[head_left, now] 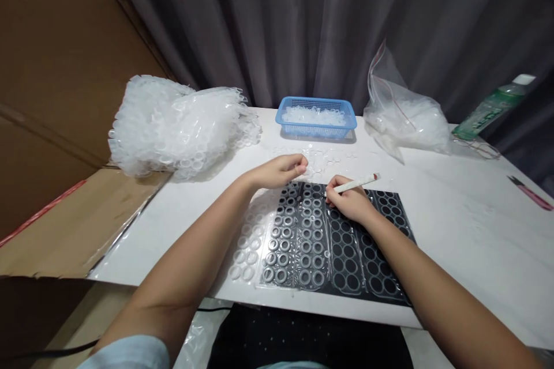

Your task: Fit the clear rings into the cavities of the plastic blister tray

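Note:
My right hand [348, 200] is closed round a white pen-like tool [357, 183], over the upper middle of a black sheet [341, 291]. Clear plastic strips with round cells lie on this sheet. Grey rings [306, 260] sit in the cells of the left strips, while the right strips show dark circles without them. My left hand [285, 170] hovers by the sheet's upper left edge, fingers curled and thumb near the fingertips; anything between them is too small to make out. Another clear strip with pale rings [248, 256] lies left of the sheet.
Behind stands a blue basket [315, 128] of small clear pieces. A heap of clear plastic strips [173, 127] is at left, beside cardboard [82, 225]. At right are a plastic bag [409, 121], a green bottle [491, 108] and pink-handled scissors [534, 195].

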### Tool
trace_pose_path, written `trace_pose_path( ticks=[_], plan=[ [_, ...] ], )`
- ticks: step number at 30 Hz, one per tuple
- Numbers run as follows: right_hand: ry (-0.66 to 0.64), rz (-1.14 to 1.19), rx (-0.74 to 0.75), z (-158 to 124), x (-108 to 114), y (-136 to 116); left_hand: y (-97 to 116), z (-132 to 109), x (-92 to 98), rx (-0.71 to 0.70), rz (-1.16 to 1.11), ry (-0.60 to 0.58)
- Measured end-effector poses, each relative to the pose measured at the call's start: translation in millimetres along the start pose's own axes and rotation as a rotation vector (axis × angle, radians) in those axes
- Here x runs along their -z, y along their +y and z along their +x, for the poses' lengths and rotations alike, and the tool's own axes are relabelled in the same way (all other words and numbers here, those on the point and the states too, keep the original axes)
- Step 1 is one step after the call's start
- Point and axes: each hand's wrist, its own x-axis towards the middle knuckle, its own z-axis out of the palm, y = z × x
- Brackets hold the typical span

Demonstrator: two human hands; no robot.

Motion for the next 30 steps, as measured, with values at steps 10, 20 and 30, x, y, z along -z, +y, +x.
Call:
trace_pose_path(
  ticks=[10,20,30],
  plan=[
    [-0.059,0.013,0.009,-8,-1,1,27,5,-29.2,0.100,0.256,-0.199],
    [-0.063,-0.134,0.008,-9,1,-3,30,12,-41.1,0.019,0.356,-0.211],
    [-0.056,-0.046,0.020,-12,3,0,31,-6,9.1,0.087,0.023,-0.046]
  ],
)
